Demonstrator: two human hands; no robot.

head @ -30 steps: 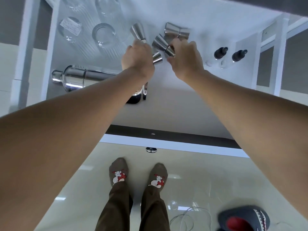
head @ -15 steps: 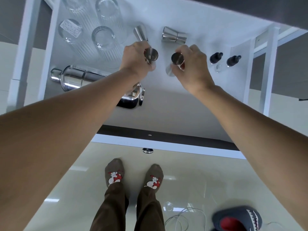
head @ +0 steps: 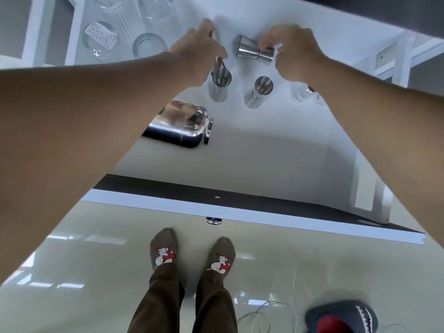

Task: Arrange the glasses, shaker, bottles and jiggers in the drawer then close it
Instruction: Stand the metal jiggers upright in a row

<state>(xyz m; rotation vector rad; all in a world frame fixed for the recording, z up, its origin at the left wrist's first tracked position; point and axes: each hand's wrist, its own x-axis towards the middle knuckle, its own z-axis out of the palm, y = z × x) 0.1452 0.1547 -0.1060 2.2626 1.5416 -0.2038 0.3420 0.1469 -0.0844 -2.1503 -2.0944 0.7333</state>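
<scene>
Fingers (head: 269, 48) of the right hand (head: 296, 54) are pinched on a lying jigger (head: 254, 50), left hand's (head: 199, 48) grip unclear, since 2 jiggers (head: 219, 80) were stood upright in the drawer (head: 276, 145), still open.

White inside of the open drawer (head: 276, 150), with a dark grey strip along its front edge. Mirror-bright silver steel shaker (head: 179, 127) and three silver steel jiggers (head: 255, 50) (head: 219, 84) (head: 259, 92). Clear ribbed glasses (head: 149, 43), one bearing a white printed label (head: 101, 36). Glossy cream floor tiles (head: 96, 272). Brown trousers above grey-brown socks (head: 164, 247) patterned with white-and-red figures. Navy slipper (head: 341, 318) with white teeth and a red lining.
</scene>
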